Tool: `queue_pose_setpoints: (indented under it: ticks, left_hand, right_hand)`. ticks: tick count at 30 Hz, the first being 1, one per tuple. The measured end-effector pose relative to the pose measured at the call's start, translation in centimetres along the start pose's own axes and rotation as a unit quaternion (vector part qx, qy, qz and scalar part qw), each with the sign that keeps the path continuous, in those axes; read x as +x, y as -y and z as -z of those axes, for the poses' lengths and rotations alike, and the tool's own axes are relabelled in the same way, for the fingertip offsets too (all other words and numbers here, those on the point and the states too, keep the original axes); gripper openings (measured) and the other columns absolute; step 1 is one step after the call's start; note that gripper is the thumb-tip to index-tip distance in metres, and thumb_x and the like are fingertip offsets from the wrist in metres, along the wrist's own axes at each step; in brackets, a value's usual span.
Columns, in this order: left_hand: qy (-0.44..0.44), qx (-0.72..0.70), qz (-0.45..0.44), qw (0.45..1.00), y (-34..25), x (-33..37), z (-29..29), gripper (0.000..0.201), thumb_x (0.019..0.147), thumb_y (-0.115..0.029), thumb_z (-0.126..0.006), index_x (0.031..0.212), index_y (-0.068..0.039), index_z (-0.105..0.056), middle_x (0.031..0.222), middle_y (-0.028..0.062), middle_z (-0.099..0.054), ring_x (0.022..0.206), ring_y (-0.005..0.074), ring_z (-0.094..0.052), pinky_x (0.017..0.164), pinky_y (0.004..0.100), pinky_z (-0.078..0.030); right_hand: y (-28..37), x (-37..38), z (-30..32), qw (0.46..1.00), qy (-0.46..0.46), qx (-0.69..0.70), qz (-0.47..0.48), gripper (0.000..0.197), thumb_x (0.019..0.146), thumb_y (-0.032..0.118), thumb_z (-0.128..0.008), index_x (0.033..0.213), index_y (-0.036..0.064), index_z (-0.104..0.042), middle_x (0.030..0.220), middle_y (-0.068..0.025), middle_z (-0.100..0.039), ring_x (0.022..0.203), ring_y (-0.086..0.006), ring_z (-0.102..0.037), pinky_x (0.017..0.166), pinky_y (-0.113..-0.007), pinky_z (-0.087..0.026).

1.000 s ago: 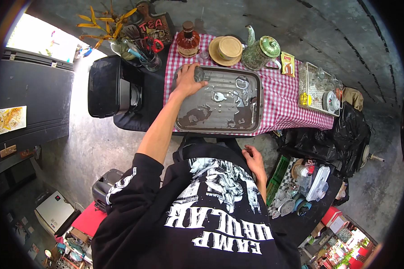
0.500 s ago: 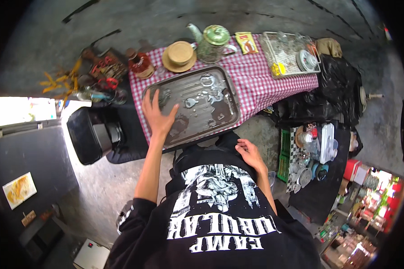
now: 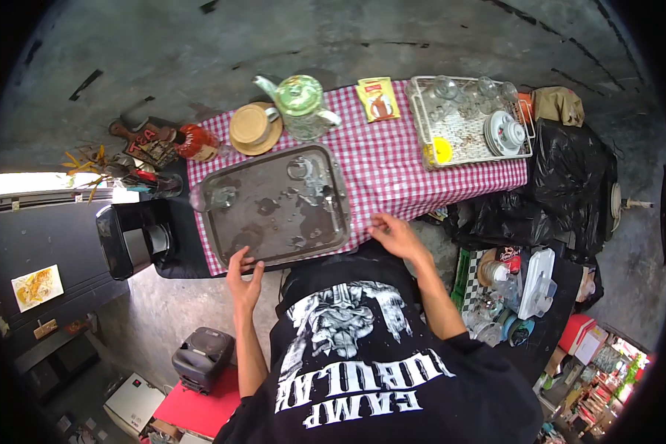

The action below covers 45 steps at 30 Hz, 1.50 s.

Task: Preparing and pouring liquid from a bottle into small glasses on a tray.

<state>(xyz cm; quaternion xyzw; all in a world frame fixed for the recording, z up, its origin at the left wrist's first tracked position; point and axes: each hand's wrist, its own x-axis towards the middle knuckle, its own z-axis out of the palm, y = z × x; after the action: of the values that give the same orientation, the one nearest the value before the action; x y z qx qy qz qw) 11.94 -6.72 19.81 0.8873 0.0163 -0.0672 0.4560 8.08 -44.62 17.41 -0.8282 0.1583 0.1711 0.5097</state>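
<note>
A wet brown tray (image 3: 277,211) lies on the red checked tablecloth (image 3: 381,177). A clear glass (image 3: 220,197) stands at the tray's left end, and a spoon (image 3: 331,211) lies near its right side among wet patches. My left hand (image 3: 245,280) is at the tray's near edge, fingers apart and nothing in it; whether it touches the rim I cannot tell. To the right of the tray, my right hand (image 3: 398,237) hovers by the table's front edge, empty, with loosely bent fingers.
Behind the tray are a bottle (image 3: 196,143), a tan cup on a saucer (image 3: 251,124), a green-lidded teapot (image 3: 300,103) and a yellow packet (image 3: 379,100). A wire rack (image 3: 462,159) holds glasses and plates. A black bin (image 3: 122,240) stands left, black bags (image 3: 566,174) right.
My left hand has come back from the glass to the tray's near edge. My right hand has moved forward toward the table. The view has shifted, bringing a speaker into sight.
</note>
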Motion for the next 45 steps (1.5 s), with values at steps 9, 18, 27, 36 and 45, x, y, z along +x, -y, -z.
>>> queue_pose_setpoints:
  ticks: [9, 18, 27, 36, 45]
  left_hand:
    - [0.068, 0.016, -0.057, 0.996, -13.9, -0.6, -11.5, 0.050, 0.076, -0.002, -0.074, 0.123, -0.004, -0.058, 0.112, 0.0101, -0.062, 0.093, 0.0198, -0.061, 0.082, 0.0312, -0.049]
    - [0.043, 0.038, 0.022, 0.998, -15.5, -2.6, -13.3, 0.047, 0.077, -0.006, -0.074, 0.122, -0.004, -0.059, 0.112, 0.0112, -0.064, 0.093, 0.0213, -0.063, 0.083, 0.0324, -0.048]
    - [0.056, 0.035, -0.020, 0.998, -17.1, -3.4, -15.9, 0.049, 0.078, -0.009, -0.074, 0.124, -0.005, -0.058, 0.110, 0.0138, -0.064, 0.094, 0.0233, -0.063, 0.085, 0.0338, -0.049]
    - [0.033, 0.033, 0.026, 0.999, -16.0, -5.0, -15.0, 0.046, 0.078, -0.010, -0.075, 0.121, -0.005, -0.060, 0.107, 0.0112, -0.067, 0.093, 0.0217, -0.063, 0.084, 0.0338, -0.049]
    - [0.039, -0.066, 0.046, 0.996, -14.5, -4.0, -13.9, 0.044, 0.081, -0.011, -0.074, 0.122, -0.006, -0.060, 0.111, 0.0074, -0.067, 0.095, 0.0172, -0.062, 0.082, 0.0299, -0.048]
  right_hand:
    - [-2.9, 8.0, 14.4, 0.961, -0.180, 0.209, 0.019, 0.034, 0.087, 0.003, -0.061, 0.120, -0.0009, -0.055, 0.111, -0.0111, -0.063, 0.086, -0.0144, -0.063, 0.077, -0.027, -0.052]
    - [-3.8, 16.8, 19.9, 0.890, -0.149, 0.420, -0.098, 0.047, 0.091, 0.019, -0.056, 0.130, -0.0001, -0.039, 0.104, -0.0201, -0.059, 0.065, -0.0193, -0.064, 0.044, -0.023, -0.041]
    - [-3.0, 19.8, 20.2, 0.878, -0.103, 0.430, -0.185, 0.046, 0.097, 0.034, -0.049, 0.123, -0.0029, -0.040, 0.088, -0.0170, -0.057, 0.055, -0.0160, -0.054, 0.037, -0.021, -0.033]
    - [-4.4, 19.9, 20.0, 0.876, -0.091, 0.455, -0.132, 0.031, 0.102, 0.035, -0.047, 0.120, 0.0090, -0.045, 0.078, -0.0065, -0.051, 0.053, -0.0103, -0.046, 0.041, -0.020, -0.032]
    - [-1.0, 12.9, 20.0, 0.944, -0.123, 0.307, 0.016, 0.026, 0.100, 0.032, -0.052, 0.103, 0.0064, -0.058, 0.072, -0.0023, -0.052, 0.053, -0.0091, -0.051, 0.049, -0.022, -0.040]
